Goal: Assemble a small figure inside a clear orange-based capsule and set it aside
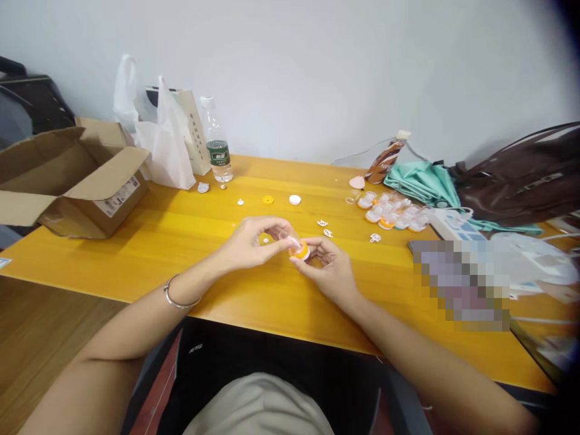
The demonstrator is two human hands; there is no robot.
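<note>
My left hand point(260, 241) pinches a clear plastic cover point(294, 243) between thumb and fingers. My right hand point(328, 269) grips a small round orange-and-white base point(299, 251) by its side, and the cover meets it, tilted. Whether the two are joined I cannot tell. Beyond the hands lie a yellow disc point(267, 199), a white disc point(295, 199) and a small white piece point(240, 202). White cut-out pieces point(328, 233) are just past my right hand, with another cut-out piece point(375, 238) farther right. Several clear-topped round units point(387, 216) with coloured bases stand grouped at the right.
An open cardboard box point(86, 193), a white plastic bag point(165, 151) and a water bottle point(220, 154) stand at the left. A brown drink bottle point(387, 158), green cloth point(426, 184), dark bag point(521, 175) and blurred-out flat object point(457, 284) occupy the right.
</note>
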